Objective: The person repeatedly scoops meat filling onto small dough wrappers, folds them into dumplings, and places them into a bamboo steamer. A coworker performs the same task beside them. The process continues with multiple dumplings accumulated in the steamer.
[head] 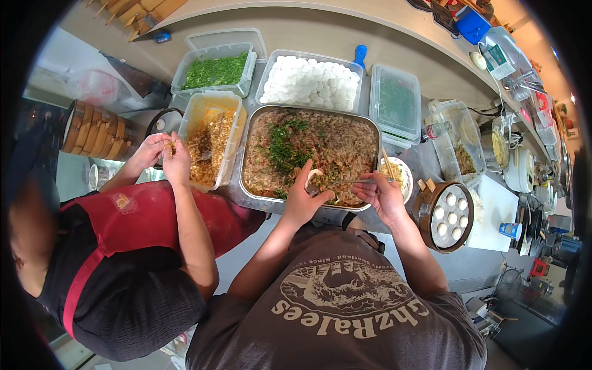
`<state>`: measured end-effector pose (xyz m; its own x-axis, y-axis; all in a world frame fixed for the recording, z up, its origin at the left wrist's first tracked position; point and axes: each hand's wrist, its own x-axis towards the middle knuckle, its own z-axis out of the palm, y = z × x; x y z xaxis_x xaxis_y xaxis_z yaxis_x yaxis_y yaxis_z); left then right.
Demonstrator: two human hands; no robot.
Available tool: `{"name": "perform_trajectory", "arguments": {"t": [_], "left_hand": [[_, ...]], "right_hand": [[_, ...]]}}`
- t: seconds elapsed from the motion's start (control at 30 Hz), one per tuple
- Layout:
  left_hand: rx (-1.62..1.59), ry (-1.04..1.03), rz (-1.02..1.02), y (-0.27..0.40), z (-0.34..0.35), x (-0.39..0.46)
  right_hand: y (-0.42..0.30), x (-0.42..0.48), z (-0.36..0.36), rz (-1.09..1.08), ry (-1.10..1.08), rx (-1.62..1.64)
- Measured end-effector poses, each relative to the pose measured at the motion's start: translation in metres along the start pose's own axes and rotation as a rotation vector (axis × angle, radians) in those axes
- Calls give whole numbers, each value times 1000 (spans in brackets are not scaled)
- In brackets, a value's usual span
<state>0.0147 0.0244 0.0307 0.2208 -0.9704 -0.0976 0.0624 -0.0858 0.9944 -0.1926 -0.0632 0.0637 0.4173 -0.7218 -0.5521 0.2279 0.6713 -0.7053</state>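
Observation:
My left hand cups a pale dough wrapper over the near edge of a large metal tray. That tray is filled with minced meat filling, and chopped green herbs lie in a heap on it. In my right hand is the handle of a thin metal utensil, whose far end points at the wrapper. Whether the wrapper holds filling is hard to tell. Just right of the tray is a bowl of chopped food with chopsticks across it.
A co-worker in a red apron pinches dough at left beside a tub of orange-brown filling. Behind the tray stand tubs of white dough pieces and greens. At right are a bamboo steamer with several buns and a glass bottle.

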Motion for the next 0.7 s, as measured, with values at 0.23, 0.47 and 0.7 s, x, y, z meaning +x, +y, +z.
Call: {"name": "perform_trajectory", "arguments": {"t": [0.23,0.47,0.7], "left_hand": [[124,124,-60,3,10,1],[154,163,-15,-8,5,9],[-749,107,-481,16,-7,14]], "right_hand": [[7,-9,-2,-19,-13,-14],[-2,-25,12,-118,-20,-147],[13,-26,17,-525,77,-499]]}}
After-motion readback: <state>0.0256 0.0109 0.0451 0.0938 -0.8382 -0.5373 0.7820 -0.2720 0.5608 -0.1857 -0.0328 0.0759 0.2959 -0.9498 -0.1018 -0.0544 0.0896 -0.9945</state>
